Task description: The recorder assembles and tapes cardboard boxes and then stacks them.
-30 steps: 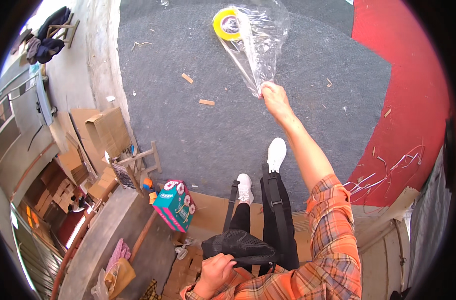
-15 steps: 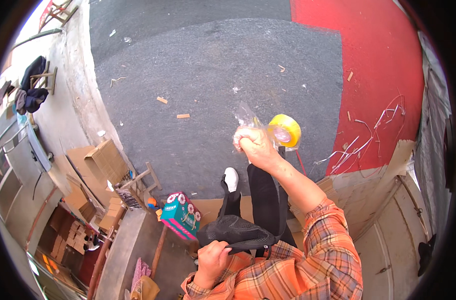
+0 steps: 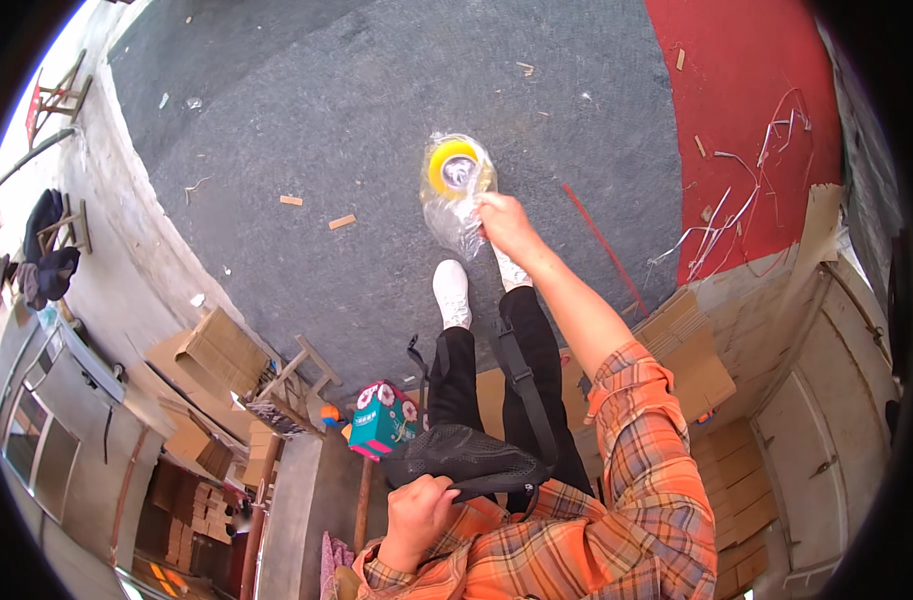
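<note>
In my right hand [image 3: 505, 226] the fingers are closed on a clear plastic bag [image 3: 449, 222], held out over the dark floor beyond my feet. Inside or behind the film is a yellow roll of tape [image 3: 441, 168], its round core facing up; the shiny film hides exactly how it sits. Close to my waist, my left hand [image 3: 419, 512] grips the edge of a black mesh bag [image 3: 477, 455]. The black bag hangs across my thighs, and a black strap [image 3: 522, 375] trails from it along my leg.
A teal box [image 3: 379, 425] stands left of my legs, near a wooden stool [image 3: 307, 365] and cardboard boxes [image 3: 222, 345]. More cardboard [image 3: 687, 345] lies to the right. White strips [image 3: 717, 220] are tangled on the red floor, and a red strip [image 3: 607, 245] lies on the grey.
My right hand has moved forward with the plastic bag, and the yellow tape roll has swung to its left. My feet have shifted, both white shoes now showing. The left hand keeps its grip.
</note>
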A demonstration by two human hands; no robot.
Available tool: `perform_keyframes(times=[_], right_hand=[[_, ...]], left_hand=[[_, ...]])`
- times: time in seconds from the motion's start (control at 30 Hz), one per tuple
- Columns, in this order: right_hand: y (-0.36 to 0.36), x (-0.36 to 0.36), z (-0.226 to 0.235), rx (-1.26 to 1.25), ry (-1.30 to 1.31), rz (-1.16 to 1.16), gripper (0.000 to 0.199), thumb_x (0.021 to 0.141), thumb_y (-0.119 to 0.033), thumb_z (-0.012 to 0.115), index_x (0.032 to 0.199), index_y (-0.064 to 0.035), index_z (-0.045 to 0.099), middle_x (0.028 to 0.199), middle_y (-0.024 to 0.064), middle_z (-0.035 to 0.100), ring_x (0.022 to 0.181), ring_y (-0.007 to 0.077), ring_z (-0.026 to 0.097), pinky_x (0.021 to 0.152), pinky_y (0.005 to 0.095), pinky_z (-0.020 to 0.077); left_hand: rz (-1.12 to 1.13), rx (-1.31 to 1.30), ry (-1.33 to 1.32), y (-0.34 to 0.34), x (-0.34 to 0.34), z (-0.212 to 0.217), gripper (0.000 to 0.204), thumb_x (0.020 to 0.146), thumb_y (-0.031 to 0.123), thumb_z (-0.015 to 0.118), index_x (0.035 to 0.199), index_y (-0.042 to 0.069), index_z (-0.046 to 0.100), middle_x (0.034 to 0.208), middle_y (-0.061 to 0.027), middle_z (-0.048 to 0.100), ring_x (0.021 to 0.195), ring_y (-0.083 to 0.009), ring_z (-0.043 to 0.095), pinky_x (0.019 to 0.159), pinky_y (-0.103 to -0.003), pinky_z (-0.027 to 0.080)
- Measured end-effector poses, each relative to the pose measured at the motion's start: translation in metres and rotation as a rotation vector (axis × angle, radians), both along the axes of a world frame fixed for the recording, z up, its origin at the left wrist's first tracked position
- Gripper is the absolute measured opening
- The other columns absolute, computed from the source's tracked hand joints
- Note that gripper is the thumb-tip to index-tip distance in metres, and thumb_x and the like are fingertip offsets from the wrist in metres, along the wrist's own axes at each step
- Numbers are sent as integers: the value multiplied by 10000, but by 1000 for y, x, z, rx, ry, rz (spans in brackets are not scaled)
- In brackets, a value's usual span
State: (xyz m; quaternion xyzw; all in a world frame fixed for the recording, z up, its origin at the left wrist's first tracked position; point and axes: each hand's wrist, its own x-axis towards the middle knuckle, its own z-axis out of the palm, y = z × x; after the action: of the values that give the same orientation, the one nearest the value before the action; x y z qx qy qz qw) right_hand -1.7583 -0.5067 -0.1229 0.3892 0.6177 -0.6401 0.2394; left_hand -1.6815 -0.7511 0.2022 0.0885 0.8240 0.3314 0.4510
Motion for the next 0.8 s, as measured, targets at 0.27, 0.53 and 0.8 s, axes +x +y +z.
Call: perform_keyframes(times=[0.27, 0.53, 0.8], right_hand=[[80, -25, 55, -662, 495, -874, 292, 894, -194, 582, 1153, -64, 549, 1036, 94, 620, 892, 172, 611, 737, 307, 508], [17, 39, -128, 403, -216, 156, 693, 687, -198, 759, 1290, -46, 454, 1279, 206, 491, 1157, 313, 510, 962, 383, 424], [-14, 4, -206, 450, -264, 93, 748, 706, -183, 725, 1364, -139, 371, 1328, 197, 449, 1195, 348, 484, 982, 396, 411]], left_hand=[[-30, -70, -46, -15, 6, -17, 132, 744, 109, 702, 831, 70, 610, 674, -88, 559, 572, -288, 579, 515, -364, 459], [-45, -104, -88, -4, 10, -37, 139, 748, 134, 705, 836, 79, 612, 648, -79, 536, 551, -284, 566, 494, -367, 448], [-5, -161, -142, -9, 21, -64, 135, 753, 129, 704, 838, 83, 610, 631, -77, 521, 526, -278, 550, 476, -358, 438]])
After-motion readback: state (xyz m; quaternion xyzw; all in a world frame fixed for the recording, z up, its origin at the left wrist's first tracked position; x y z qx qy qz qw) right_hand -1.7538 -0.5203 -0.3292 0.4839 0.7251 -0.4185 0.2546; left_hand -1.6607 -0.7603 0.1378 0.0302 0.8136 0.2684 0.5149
